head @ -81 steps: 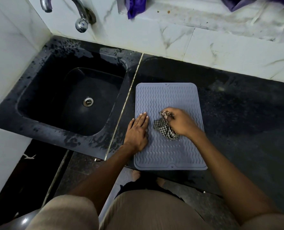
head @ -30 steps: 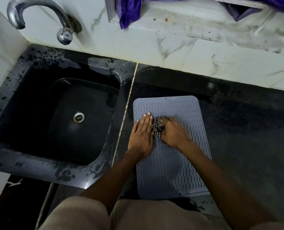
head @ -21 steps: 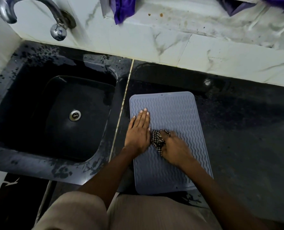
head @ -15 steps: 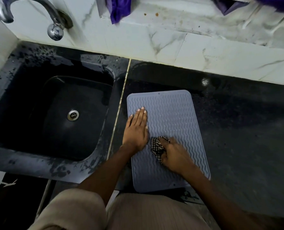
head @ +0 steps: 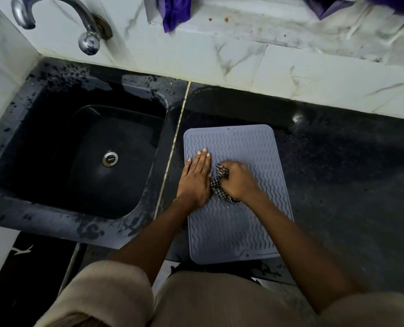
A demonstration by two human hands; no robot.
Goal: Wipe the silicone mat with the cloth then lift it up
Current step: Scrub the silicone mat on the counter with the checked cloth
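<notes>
A glossy black stone counter (head: 337,185) runs across the middle of the frame beneath white marble-veined wall tiles (head: 220,60), with a moulded black sink (head: 54,208) sunk into its left half, water-spotted along the rim and pierced by a round metal drain (head: 110,158). A curved chrome tap (head: 54,10) arches from the wall at upper left, and folds of purple fabric (head: 175,10) hang at the top edge. Just right of centre lies the silicone mat (head: 238,230), a grey-blue rounded rectangle ribbed with wavy ridges, flat on the counter beside a thin brass seam. The left hand (head: 196,180) rests palm-down on the mat's left side, fingers straight and pressed together. Touching it on the right, the right hand (head: 238,182) is curled into a fist around the cloth (head: 220,185), a crumpled black-and-white checked rag bunched against the mat's centre.
</notes>
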